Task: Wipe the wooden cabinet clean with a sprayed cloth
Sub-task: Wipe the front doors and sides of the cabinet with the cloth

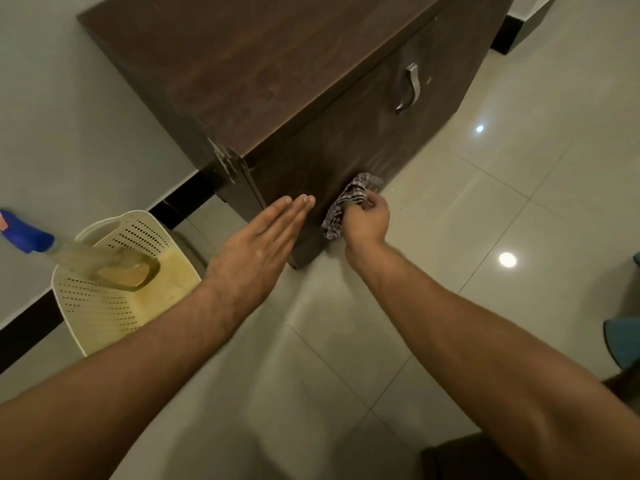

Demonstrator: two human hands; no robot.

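A dark brown wooden cabinet (263, 74) stands on the tiled floor against the wall, with a metal handle (410, 86) on its front door. My right hand (367, 220) is closed on a bunched checked cloth (349, 200), pressed against the lower part of the cabinet front near the floor. My left hand (258, 244) is flat with fingers straight and together, its fingertips at the lower left corner of the cabinet front; it holds nothing. A spray bottle (86, 256) with a blue head lies tilted in a basket at the left.
A cream perforated plastic basket (100, 310) stands on the floor left of the cabinet, by the wall's black skirting. A metal hinge (225, 161) shows at the cabinet's near corner. Glossy floor tiles (485, 209) stretch to the right. A teal object (627, 341) pokes in at the right edge.
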